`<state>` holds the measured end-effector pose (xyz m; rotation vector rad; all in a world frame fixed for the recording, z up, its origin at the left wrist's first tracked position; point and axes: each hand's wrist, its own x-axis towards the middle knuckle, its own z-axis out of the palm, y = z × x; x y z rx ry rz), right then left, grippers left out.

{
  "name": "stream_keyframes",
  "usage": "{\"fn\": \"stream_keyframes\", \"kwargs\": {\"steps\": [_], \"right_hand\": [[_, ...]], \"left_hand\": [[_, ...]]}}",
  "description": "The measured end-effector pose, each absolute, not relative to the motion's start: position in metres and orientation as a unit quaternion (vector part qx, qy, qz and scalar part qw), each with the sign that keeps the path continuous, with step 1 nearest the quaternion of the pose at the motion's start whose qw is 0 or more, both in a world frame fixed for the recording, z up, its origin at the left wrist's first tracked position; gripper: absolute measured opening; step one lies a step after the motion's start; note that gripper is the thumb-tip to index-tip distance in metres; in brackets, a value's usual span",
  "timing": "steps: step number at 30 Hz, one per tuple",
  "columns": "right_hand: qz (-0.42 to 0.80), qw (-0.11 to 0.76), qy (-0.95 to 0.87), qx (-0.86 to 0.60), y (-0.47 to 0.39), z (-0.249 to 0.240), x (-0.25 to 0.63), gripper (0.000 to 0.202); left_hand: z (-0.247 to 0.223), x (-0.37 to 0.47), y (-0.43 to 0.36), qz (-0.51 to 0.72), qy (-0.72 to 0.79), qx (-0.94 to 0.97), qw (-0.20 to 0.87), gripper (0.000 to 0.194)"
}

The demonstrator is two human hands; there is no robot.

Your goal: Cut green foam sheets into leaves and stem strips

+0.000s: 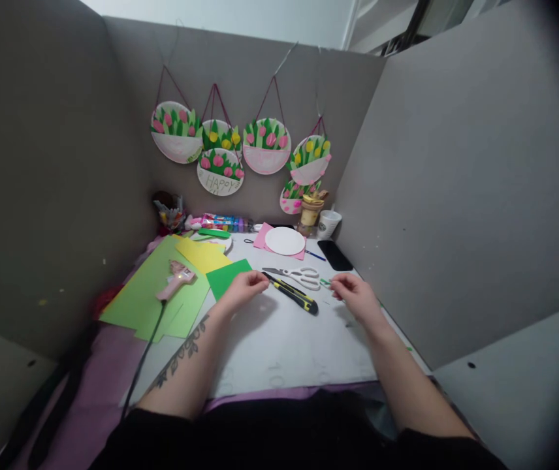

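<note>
My left hand [249, 286] is closed, its fingertips pressed together beside the tip of a black and yellow utility knife [295, 295]. I cannot make out whether anything is between those fingers. On the right, my right hand [355, 295] pinches at a small green paper scrap [325, 282]. White-handled scissors [302, 277] lie between the hands, just behind the knife. A dark green paper sheet [226, 277] reaches behind my left hand.
A pink glue gun [179, 279] rests on light green sheets [135, 294], its cord running forward. Farther back are a yellow sheet [201, 254], a white paper plate [284, 241], a phone [335, 255] and a cup [328, 224]. Paper-plate flower baskets [267, 160] hang on the grey partition [127, 85].
</note>
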<state>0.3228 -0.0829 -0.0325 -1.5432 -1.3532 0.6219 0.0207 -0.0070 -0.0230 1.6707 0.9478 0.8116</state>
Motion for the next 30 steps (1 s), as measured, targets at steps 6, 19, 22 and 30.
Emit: {"fn": "stream_keyframes", "kwargs": {"steps": [6, 19, 22, 30], "right_hand": [[0.038, 0.249, -0.643, -0.723, -0.092, -0.056, 0.372, 0.019], [-0.014, 0.093, -0.68, -0.728, -0.083, -0.067, 0.333, 0.02], [-0.025, 0.093, -0.648, -0.756, -0.088, -0.059, 0.362, 0.025], [0.088, 0.057, -0.674, -0.731, -0.132, -0.065, 0.422, 0.069]], "left_hand": [[-0.024, 0.013, 0.003, 0.368, 0.449, 0.666, 0.468, 0.032], [-0.029, 0.002, 0.013, 0.396, 0.482, 0.661, 0.416, 0.031], [-0.03, 0.0, 0.016, 0.408, 0.492, 0.648, 0.414, 0.031], [-0.033, -0.004, 0.019, 0.436, 0.51, 0.619, 0.408, 0.031]]}}
